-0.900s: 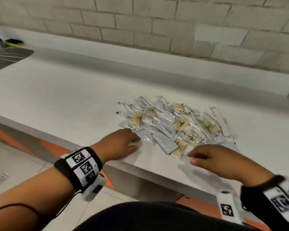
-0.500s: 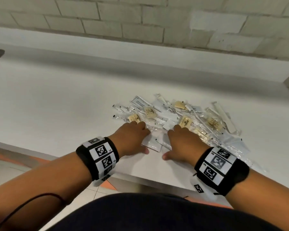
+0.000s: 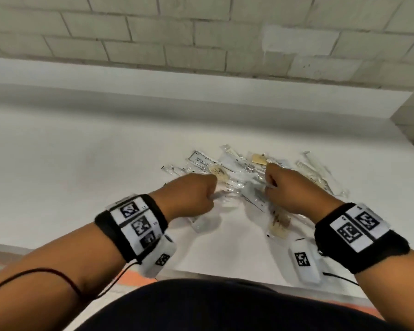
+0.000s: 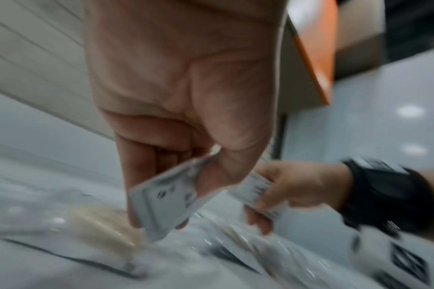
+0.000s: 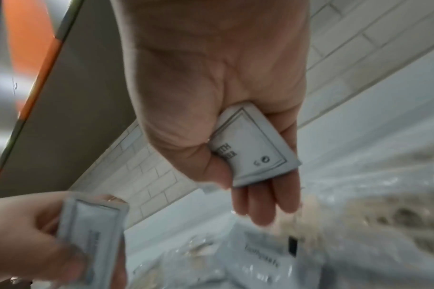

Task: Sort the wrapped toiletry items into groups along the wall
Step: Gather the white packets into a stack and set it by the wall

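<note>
A loose pile of wrapped toiletry items lies on the white counter, some clear packs with tan contents, some white sachets. My left hand hovers over the pile's left side and grips a white sachet between thumb and curled fingers. My right hand is over the pile's middle and holds another white sachet with a printed border against its palm. Each hand shows in the other's wrist view, left hand and right hand.
A brick wall rises behind a raised white ledge at the counter's back. The counter ends at a step on the far right. Its front edge runs close to my body, with an orange strip below.
Both hands lay flat on the pile's near edge half a second ago. Now each is lifted and closed round a white sachet. The head view has moved closer.
</note>
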`<state>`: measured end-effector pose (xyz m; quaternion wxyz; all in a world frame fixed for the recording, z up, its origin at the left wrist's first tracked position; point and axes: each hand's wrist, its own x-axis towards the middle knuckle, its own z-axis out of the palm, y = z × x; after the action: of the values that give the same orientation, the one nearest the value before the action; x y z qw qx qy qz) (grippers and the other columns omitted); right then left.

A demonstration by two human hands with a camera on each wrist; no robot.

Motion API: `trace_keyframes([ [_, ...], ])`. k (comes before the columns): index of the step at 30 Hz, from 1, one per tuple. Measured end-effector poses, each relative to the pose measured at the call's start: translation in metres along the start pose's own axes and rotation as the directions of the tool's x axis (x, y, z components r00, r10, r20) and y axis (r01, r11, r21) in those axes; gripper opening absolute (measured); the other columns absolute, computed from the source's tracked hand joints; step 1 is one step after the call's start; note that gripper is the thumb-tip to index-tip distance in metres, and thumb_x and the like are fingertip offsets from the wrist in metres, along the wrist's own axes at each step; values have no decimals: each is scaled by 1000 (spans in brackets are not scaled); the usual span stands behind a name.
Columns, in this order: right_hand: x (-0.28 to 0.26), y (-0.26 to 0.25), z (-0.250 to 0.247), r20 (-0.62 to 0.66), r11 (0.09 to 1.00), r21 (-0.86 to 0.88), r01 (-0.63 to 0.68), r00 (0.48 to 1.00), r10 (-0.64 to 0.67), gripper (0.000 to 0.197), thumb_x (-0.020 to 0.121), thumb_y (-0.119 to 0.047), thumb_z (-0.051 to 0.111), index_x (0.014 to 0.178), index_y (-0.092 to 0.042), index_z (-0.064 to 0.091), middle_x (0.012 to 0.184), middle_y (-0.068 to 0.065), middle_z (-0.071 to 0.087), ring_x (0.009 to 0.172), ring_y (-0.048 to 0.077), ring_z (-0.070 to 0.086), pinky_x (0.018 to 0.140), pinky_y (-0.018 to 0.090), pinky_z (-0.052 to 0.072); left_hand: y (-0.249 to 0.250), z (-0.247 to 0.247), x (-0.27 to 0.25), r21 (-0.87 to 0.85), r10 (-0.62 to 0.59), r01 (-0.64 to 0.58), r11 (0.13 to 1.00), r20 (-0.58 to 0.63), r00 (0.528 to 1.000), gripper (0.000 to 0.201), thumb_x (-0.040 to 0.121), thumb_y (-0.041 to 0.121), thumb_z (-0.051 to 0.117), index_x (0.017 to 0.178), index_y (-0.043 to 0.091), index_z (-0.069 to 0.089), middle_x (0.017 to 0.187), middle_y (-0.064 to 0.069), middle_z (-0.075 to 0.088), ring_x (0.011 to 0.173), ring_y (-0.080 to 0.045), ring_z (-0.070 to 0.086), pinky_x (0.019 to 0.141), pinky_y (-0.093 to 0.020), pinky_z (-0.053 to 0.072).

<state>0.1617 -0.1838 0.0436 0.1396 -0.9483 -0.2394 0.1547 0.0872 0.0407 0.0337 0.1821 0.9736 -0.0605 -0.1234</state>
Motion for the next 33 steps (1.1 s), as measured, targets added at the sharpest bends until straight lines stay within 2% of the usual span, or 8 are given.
trace_keyframes([
  [4, 20, -4, -4, -6, 999, 35, 2, 1000, -2, 17, 95, -34, 50, 108, -24, 45, 95, -2, 54, 75, 19, 58, 57, 27, 39, -42, -24, 1, -386, -226, 160, 908, -130, 965, 15, 79, 7, 52, 79, 21, 46, 77, -4, 56, 63, -24, 51, 54, -32, 40],
  [6, 34, -6, 4, 23, 998, -36, 47, 999, -46, 8, 96, -30, 48, 93, -24, 50, 92, -1, 56, 79, 21, 61, 55, 26, 35, -60, -29, 8, -528, -346, 225, 819, -140, 928, 23, 80, -1, 45, 91, 19, 51, 79, -6, 56, 55, -23, 50, 46, -29, 39],
  [10, 44, -6, 31, 207, 987, -122, 100, 975, -74, 26, 95, -36, 50, 71, -31, 44, 81, -7, 51, 75, 18, 58, 58, 27, 37, -79, -34, 22, -569, -417, 257, 781, -169, 893, 28, 92, 48, 49, 105, 24, 53, 93, 2, 58, 85, -20, 54, 72, -31, 40],
  [14, 42, -3, 22, 150, 998, -47, 35, 988, -28, 23, 97, -34, 50, 78, -23, 56, 80, -2, 60, 70, 18, 58, 56, 28, 38, -86, -37, 53, -404, -316, 247, 881, -113, 942, 87, 70, 73, 62, 139, 27, 35, 128, -3, 45, 114, -21, 52, 92, -35, 42],
  [20, 53, 12, 12, 145, 985, -38, -171, 974, 175, 18, 91, -12, 54, 91, -29, 59, 89, -5, 66, 69, 12, 61, 54, 19, 46, -85, -36, 113, 218, -92, 82, 972, 40, 995, 61, 93, 48, 50, 145, 20, 35, 150, 0, 28, 130, -23, 44, 104, -36, 38],
  [24, 59, 29, 5, 116, 954, -178, -241, 958, 264, 42, 95, -16, 48, 136, -27, 50, 130, -1, 59, 95, 19, 58, 76, 25, 45, -82, -34, 128, 301, -23, -19, 953, 136, 990, 68, 83, 50, 64, 141, 24, 39, 138, -1, 44, 122, -23, 49, 100, -40, 43],
  [29, 76, 22, 6, -99, 960, -225, -167, 984, 148, 16, 93, -34, 51, 85, -21, 52, 90, 2, 59, 74, 23, 54, 56, 27, 36, -86, -32, 139, 231, -71, 18, 973, 224, 972, 51, 78, 45, 73, 117, 19, 51, 107, 4, 62, 92, -16, 56, 82, -31, 43],
  [33, 95, 2, 15, -66, 984, -172, -47, 997, 37, 29, 91, -47, 54, 80, -20, 54, 73, -6, 43, 71, 22, 55, 59, 29, 38, -89, -38, 141, 185, -62, 26, 982, 193, 979, 29, 79, 43, 73, 86, 23, 53, 78, 10, 56, 70, -9, 50, 62, -26, 35],
])
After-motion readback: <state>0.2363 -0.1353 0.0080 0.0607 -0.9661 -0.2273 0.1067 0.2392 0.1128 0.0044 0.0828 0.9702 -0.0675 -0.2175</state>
